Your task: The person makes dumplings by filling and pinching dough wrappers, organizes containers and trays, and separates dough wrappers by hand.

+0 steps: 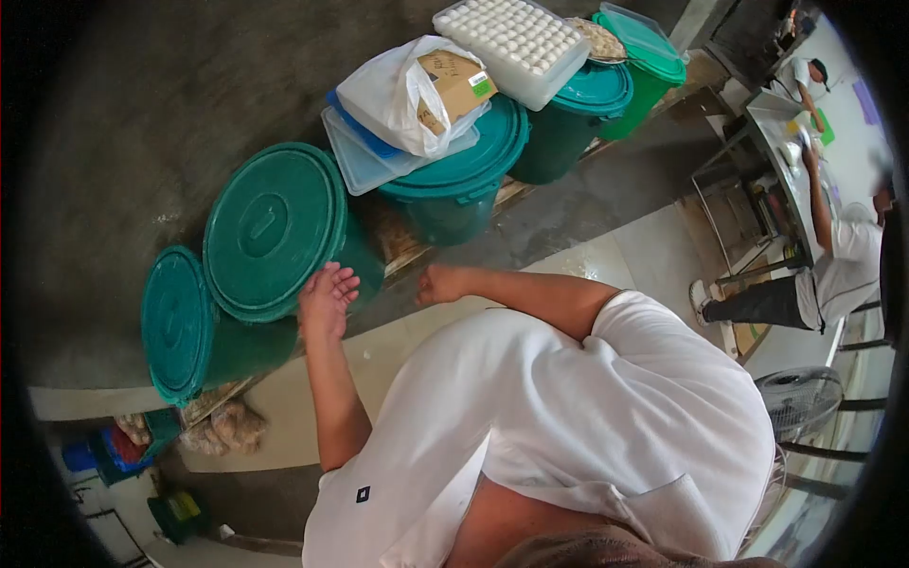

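Note:
My left hand is at the rim of the large green lidded bin. Its fingers are loosely curled and apart, with nothing in them; I cannot tell whether it touches the bin. My right hand is bent in front of my white shirt, fingers folded into a loose fist, and no object shows in it. Beyond it stands another green bin. On that bin's lid are a white plastic bag around a cardboard box, and flat plastic lids.
A smaller green bin stands at the left. Farther right, a clear tub of round white pieces rests on bins. Filled bags lie lower left. Two people work at a metal table, with a fan nearby.

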{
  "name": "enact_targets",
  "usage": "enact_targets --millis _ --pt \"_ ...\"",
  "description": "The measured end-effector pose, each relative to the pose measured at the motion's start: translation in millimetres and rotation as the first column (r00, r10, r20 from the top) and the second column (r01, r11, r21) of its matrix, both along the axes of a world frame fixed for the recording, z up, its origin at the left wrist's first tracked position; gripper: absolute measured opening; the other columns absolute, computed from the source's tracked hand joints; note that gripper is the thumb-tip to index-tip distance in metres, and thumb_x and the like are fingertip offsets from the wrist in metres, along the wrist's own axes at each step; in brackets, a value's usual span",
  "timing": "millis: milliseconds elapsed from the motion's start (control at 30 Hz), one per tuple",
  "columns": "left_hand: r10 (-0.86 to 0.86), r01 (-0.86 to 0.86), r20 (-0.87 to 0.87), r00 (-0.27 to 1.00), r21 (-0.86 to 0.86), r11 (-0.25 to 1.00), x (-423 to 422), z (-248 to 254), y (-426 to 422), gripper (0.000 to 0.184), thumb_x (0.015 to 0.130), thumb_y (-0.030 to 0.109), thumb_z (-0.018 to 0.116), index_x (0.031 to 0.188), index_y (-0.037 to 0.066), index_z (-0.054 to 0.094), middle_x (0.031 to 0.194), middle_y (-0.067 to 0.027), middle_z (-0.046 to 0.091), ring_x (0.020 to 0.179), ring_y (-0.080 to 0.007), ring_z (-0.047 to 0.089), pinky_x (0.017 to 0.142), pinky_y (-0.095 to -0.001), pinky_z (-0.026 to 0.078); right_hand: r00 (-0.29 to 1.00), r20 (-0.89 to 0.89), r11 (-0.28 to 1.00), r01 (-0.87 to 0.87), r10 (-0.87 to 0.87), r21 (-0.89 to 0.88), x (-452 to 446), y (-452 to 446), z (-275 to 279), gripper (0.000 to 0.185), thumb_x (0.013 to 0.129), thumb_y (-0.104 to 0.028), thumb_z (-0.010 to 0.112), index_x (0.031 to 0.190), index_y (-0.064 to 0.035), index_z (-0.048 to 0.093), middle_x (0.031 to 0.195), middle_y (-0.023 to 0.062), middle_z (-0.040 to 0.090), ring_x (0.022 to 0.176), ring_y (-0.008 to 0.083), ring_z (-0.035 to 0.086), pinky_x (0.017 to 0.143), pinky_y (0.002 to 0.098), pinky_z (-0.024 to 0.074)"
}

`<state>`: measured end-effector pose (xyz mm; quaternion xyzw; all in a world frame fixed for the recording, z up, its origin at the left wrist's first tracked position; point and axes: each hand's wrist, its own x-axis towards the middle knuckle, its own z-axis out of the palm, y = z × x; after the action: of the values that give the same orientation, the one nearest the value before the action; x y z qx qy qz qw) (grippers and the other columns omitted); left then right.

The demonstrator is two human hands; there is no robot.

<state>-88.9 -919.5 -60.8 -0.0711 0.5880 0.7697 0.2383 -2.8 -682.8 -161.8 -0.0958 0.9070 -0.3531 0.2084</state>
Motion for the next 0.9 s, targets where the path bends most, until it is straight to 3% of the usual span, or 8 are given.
enact_targets --millis 167,300,367,467,700,767,900 --pt "-0.093 0.093 -0.001 0.996 0.020 0.995 -4 0 18 0.029 0.092 0.028 0.062 0.103 0.002 0.058 0.088 -0.0107 0.066 0.074 -0.0201 0.065 0.060 -0.0308 0.051 0.989 0.016 0.986 0.145 -0.144 -0.082 8 13 22 0.045 0.082 -0.046 0.060 0.093 -0.0031 0.070 0.090 0.0246 0.066 0.089 0.0394 0.063 0.081 0.0466 0.0491" --pt "-0.131 0.130 0.021 0.991 0.036 0.991 -2 1 35 0.028 0.092 0.028 0.061 0.103 0.002 0.059 0.087 -0.0103 0.066 0.073 -0.0194 0.065 0.060 -0.0307 0.051 0.996 -0.001 0.995 0.093 -0.093 -0.041 14 30 -5 0.045 0.082 -0.045 0.061 0.096 -0.0040 0.070 0.092 0.0241 0.066 0.089 0.0396 0.063 0.081 0.0458 0.0496" --pt "-0.165 0.165 0.022 0.986 0.037 0.986 2 3 48 0.029 0.092 0.028 0.061 0.103 0.002 0.059 0.089 -0.0107 0.066 0.075 -0.0201 0.065 0.062 -0.0314 0.051 0.987 0.018 0.985 0.162 -0.161 -0.066 25 40 -3 0.038 0.084 -0.036 0.063 0.093 0.0008 0.066 0.085 0.0187 0.067 0.069 0.0278 0.067 0.065 0.0393 0.0523" --pt "-0.240 0.239 0.024 0.971 0.020 0.971 9 11 81 0.028 0.092 0.027 0.060 0.103 0.002 0.059 0.090 -0.0108 0.066 0.077 -0.0203 0.065 0.064 -0.0318 0.051 0.972 0.051 0.967 0.232 -0.228 -0.108 33 58 -7 0.038 0.084 -0.035 0.064 0.095 0.0012 0.066 0.084 0.0174 0.067 0.066 0.0233 0.067 0.063 0.0374 0.0526" --pt "-0.424 0.425 0.026 0.905 -0.047 0.904 41 20 185 0.025 0.092 0.024 0.059 0.104 0.002 0.059 0.088 -0.0093 0.066 0.072 -0.0180 0.064 0.061 -0.0300 0.051 0.947 0.062 0.943 0.321 -0.316 -0.091 57 124 -2 0.043 0.083 -0.036 0.064 0.105 0.0006 0.066 0.084 0.0172 0.068 0.070 0.0249 0.067 0.066 0.0375 0.0530" --pt "-0.478 0.478 0.030 0.878 -0.088 0.874 52 18 222 0.026 0.093 0.024 0.058 0.106 0.001 0.058 0.089 -0.0099 0.066 0.073 -0.0181 0.064 0.062 -0.0292 0.051 0.933 0.074 0.924 0.359 -0.352 -0.131 67 154 -3 0.040 0.083 -0.042 0.061 0.097 -0.0053 0.069 0.091 0.0223 0.067 0.086 0.0368 0.064 0.080 0.0451 0.0493" --pt "-0.539 0.544 0.077 0.839 -0.145 0.826 81 29 305 0.027 0.094 0.025 0.058 0.106 0.001 0.058 0.091 -0.0103 0.065 0.075 -0.0180 0.065 0.062 -0.0287 0.050 0.912 0.115 0.899 0.407 -0.393 -0.161 96 229 7 0.041 0.083 -0.042 0.061 0.100 -0.0054 0.069 0.092 0.0228 0.067 0.088 0.0372 0.064 0.082 0.0451 0.0490"
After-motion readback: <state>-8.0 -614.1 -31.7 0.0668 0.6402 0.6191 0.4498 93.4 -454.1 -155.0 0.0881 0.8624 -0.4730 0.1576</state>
